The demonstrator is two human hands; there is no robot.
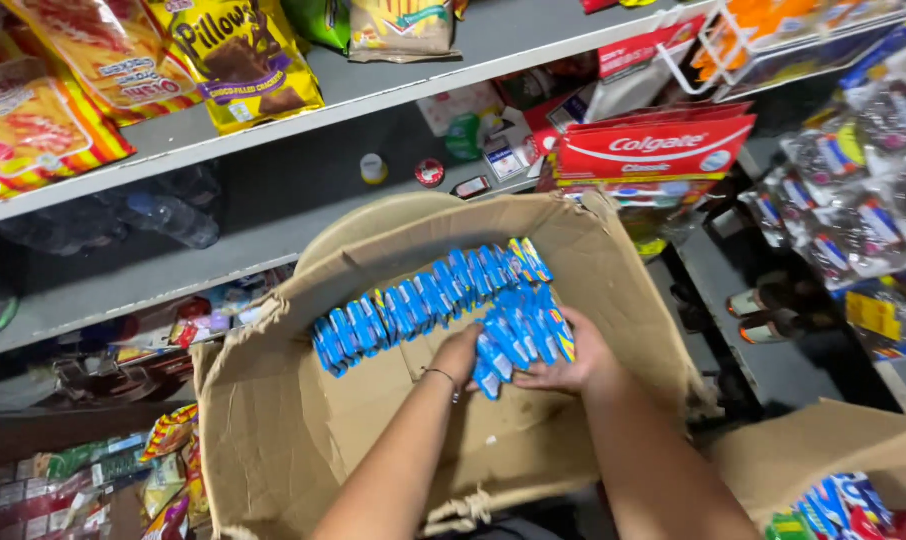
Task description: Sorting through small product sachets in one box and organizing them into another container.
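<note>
An open cardboard box (273,430) stands in front of me, tilted toward the shelves. Inside it, a long row of small blue snack packets (413,305) runs along the far wall. Both of my hands reach into the box. My left hand (457,352) and my right hand (573,362) together grip a bunch of the same blue packets (518,335) at the right end of the row. A thin bracelet circles my left wrist.
Grey metal shelves (273,215) run behind the box, with yellow and orange snack bags (238,55) above and red toothpaste cartons (653,145) at right. Hanging sachets (863,200) fill the right side. Another cardboard box (833,450) with packets sits at lower right.
</note>
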